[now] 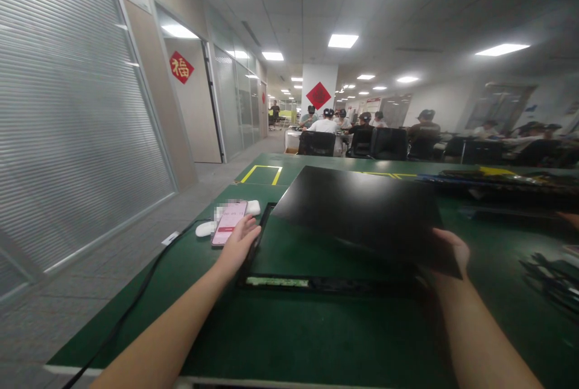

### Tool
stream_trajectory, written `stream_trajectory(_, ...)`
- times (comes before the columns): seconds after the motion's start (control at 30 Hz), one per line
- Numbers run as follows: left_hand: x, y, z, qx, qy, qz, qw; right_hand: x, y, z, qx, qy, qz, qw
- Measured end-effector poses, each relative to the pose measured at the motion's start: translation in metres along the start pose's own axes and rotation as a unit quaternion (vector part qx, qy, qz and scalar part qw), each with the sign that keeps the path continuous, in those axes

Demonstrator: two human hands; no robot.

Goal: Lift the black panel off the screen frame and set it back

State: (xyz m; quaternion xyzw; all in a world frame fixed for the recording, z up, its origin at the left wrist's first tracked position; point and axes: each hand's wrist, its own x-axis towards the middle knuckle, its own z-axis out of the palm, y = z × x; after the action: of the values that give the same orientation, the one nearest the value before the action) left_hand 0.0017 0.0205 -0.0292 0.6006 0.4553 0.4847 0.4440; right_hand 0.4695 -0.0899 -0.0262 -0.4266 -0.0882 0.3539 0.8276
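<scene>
A thin, glossy black panel (pixel 357 208) is tilted above the green table, gripped at its right edge by my right hand (pixel 455 250). Part of that hand is hidden behind the panel. Beneath it lies a black rectangular frame (pixel 353 286), with a pale green strip (pixel 277 282) along its near bar. My left hand (pixel 244 237) is at the frame's left side, fingers stretched out and holding nothing; whether they touch the frame I cannot tell. Just beyond those fingers is a phone (pixel 230 220) with a lit pink screen, propped on a white object (pixel 205 230).
The green table (pixel 316 335) bears yellow tape marks (pixel 262 167). Dark cables (pixel 549 280) lie at the right, and a blurred pile of dark strips (pixel 502 177) at the back right. A black cable (pixel 154 280) crosses the left edge. Several people sit farther back.
</scene>
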Motion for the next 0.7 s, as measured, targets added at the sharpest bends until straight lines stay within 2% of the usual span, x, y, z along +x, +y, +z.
stream_trajectory(0.13,-0.006,0.011,0.004,-0.144,0.002,-0.082,0.986,0.008,0.004,-0.006,-0.028,-0.001,-0.006,1.000)
stream_trajectory(0.27,-0.012,0.023,0.006,-0.260,-0.073,-0.101,0.958,0.004,0.007,-0.001,-0.051,0.030,-0.009,0.998)
stream_trajectory(0.33,-0.013,0.028,0.005,-0.294,-0.086,-0.107,0.946,-0.001,0.010,0.004,-0.055,0.032,-0.001,0.998)
stream_trajectory(0.5,-0.011,0.034,-0.001,-0.367,-0.021,-0.127,0.921,-0.012,0.015,0.018,-0.064,-0.027,0.076,0.995)
stream_trajectory(0.63,-0.012,0.038,-0.005,-0.408,0.002,-0.122,0.905,-0.019,0.017,0.024,-0.100,-0.059,0.136,0.984)
stream_trajectory(0.7,-0.014,0.040,-0.005,-0.418,0.012,-0.119,0.900,-0.023,0.016,0.025,-0.114,-0.091,0.139,0.979)
